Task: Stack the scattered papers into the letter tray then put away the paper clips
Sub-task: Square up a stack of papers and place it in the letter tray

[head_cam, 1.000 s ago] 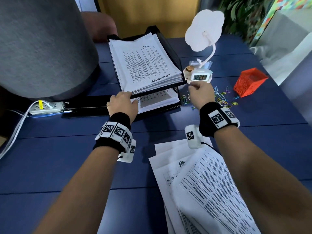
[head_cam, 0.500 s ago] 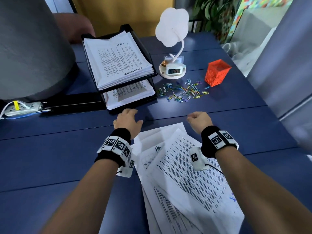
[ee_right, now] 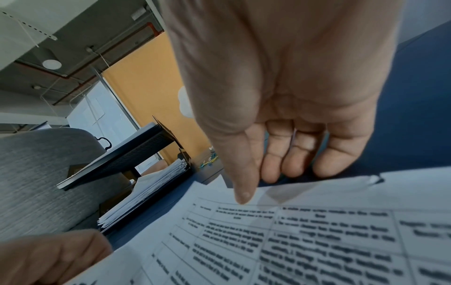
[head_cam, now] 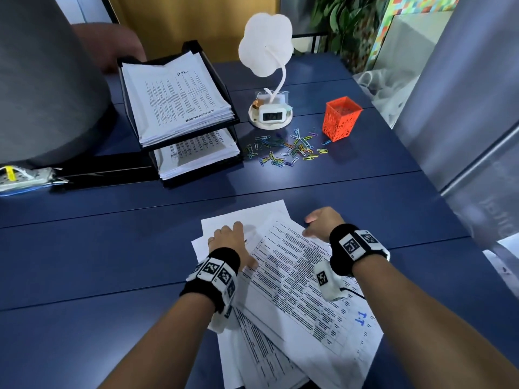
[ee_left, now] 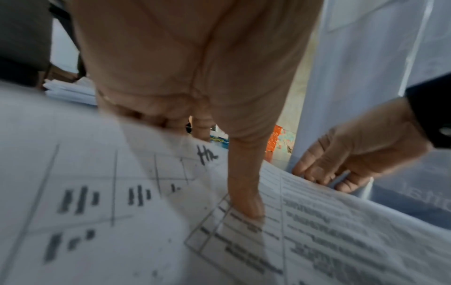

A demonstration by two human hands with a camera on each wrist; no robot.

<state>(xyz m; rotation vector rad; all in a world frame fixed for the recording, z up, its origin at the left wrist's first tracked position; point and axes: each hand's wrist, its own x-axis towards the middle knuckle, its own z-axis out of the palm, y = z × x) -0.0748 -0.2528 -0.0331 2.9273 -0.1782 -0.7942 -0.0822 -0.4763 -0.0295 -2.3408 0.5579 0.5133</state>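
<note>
Several loose printed sheets (head_cam: 295, 290) lie fanned out near me on the blue table (head_cam: 98, 248). My left hand (head_cam: 226, 240) rests on their left part, its thumb (ee_left: 247, 204) pressing the top sheet (ee_left: 341, 241); a raised sheet hides the fingertips. My right hand (head_cam: 321, 223) pinches that top sheet's far edge, thumb (ee_right: 241, 194) on top and fingers below. The black two-tier letter tray (head_cam: 234, 119) stands at the back left, both tiers holding papers (head_cam: 174, 99). Coloured paper clips (head_cam: 286, 151) lie scattered beside an orange mesh cup (head_cam: 341, 119).
A white flower-shaped lamp with a small clock (head_cam: 271, 116) stands behind the clips. A grey bulk (head_cam: 42, 80) fills the far left, with another person's arm (head_cam: 112, 43) behind the tray. A power strip (head_cam: 19, 178) lies at the left edge. A glass wall (head_cam: 463, 122) borders the right.
Both hands have drawn back from the tray and clip area toward me and now lie on the loose sheets. The top sheet's far edge has lifted.
</note>
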